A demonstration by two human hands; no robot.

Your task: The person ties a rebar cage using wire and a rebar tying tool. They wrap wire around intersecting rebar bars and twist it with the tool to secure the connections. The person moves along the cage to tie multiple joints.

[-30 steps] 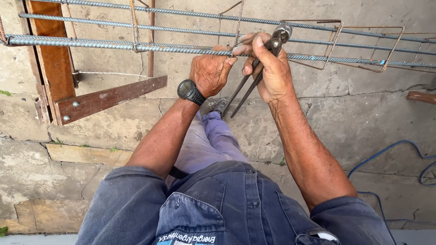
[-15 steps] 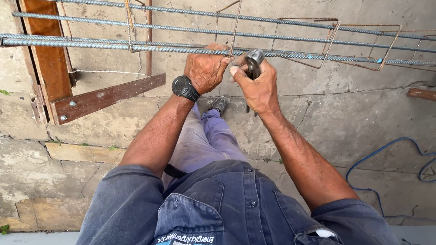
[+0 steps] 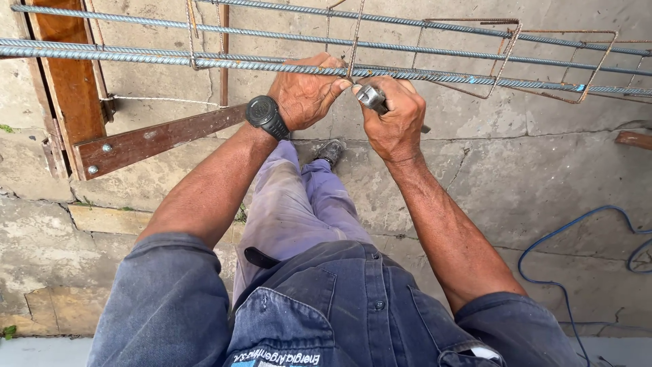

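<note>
Right hand [image 3: 392,115] has swung the pincers [image 3: 371,96] from handles-down to head-on at the stirrup [image 3: 354,41]/rebar [image 3: 204,62] crossing, upper centre, fist closed; left hand [image 3: 305,92] clamps the bar — tie being twisted tight.

An outdoor building site or steel-fixing yard is shown. Long ribbed steel bars [image 3: 204,61] with rusty wire hoops [image 3: 543,64] are laid across at 12 o'clock, over cracked concrete ground [image 3: 530,177]; a rough wooden frame [image 3: 68,88] stands at 10 o'clock.
</note>
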